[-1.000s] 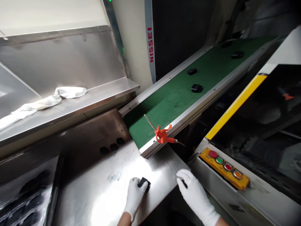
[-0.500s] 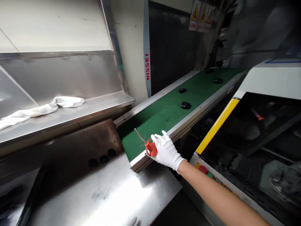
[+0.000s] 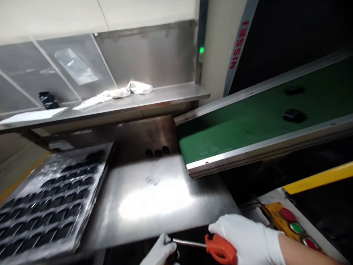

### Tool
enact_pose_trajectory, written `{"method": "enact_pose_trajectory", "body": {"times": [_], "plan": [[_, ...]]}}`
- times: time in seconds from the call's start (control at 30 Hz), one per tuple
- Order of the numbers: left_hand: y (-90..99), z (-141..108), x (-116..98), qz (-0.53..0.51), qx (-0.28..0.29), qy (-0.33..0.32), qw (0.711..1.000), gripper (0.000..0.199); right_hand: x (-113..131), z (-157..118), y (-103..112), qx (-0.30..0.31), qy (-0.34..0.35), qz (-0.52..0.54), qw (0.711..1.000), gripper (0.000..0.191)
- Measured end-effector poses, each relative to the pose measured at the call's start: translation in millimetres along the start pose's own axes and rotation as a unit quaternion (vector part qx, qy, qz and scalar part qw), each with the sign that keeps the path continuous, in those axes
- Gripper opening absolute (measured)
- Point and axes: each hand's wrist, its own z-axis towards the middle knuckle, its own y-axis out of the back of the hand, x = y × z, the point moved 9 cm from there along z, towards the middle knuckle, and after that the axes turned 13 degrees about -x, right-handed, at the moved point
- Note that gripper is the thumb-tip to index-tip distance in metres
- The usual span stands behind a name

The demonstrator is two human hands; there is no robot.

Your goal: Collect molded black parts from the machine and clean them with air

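Both hands wear white gloves. At the lower right, my right hand [image 3: 246,235] is wrapped round the orange handle of an air blow gun [image 3: 220,250]. Its thin metal nozzle points left. The fingers of my left hand [image 3: 159,252] are closed at the bottom edge, around a small black part [image 3: 173,256] that is mostly hidden. The nozzle tip comes right up to that hand. Several small black parts [image 3: 157,153] sit on the steel table [image 3: 132,213] beyond the hands.
A green conveyor belt [image 3: 220,136] carries black parts [image 3: 294,115] at the right. On the left lies a tray [image 3: 92,206] with rows of black parts. A white cloth [image 3: 116,93] rests on the shelf [image 3: 176,92]. Control buttons [image 3: 296,227] and a yellow bar [image 3: 320,178] are at the right.
The view has swung left and down. My right hand has moved off the conveyor's edge with the air blow gun. My left hand has come into view, with the nozzle tip at it.
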Motion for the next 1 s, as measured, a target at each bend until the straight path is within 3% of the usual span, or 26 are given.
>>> {"method": "enact_pose_trajectory", "body": {"times": [0.13,0.23,0.4,0.53,0.67,0.83,1.0], "plan": [[4.8,10,33,0.027,-0.022,0.024,0.999,0.042,-7,3,-76,0.135,-0.003,-0.052,0.989,0.02],[8.2,16,50,-0.036,-0.009,0.041,0.998,0.038,-11,9,-103,0.196,-0.007,-0.093,0.976,0.024],[30.8,18,75,-0.095,-0.016,0.078,0.992,0.035,-17,10,-111,0.24,-0.019,-0.114,0.964,0.027],[44.6,17,80,-0.115,-0.037,0.069,0.99,0.033,-20,4,-115,0.277,-0.023,-0.114,0.954,0.028],[49.3,18,71,-0.083,-0.065,0.014,0.994,0.031,-18,7,-115,0.272,-0.023,-0.107,0.956,0.029],[50.5,18,54,0.037,-0.093,-0.077,0.992,0.027,-21,8,-116,0.258,-0.038,-0.097,0.961,0.026],[45.6,14,48,0.13,-0.119,-0.156,0.972,0.04,-26,8,-123,0.254,-0.052,-0.089,0.962,0.026]]}}
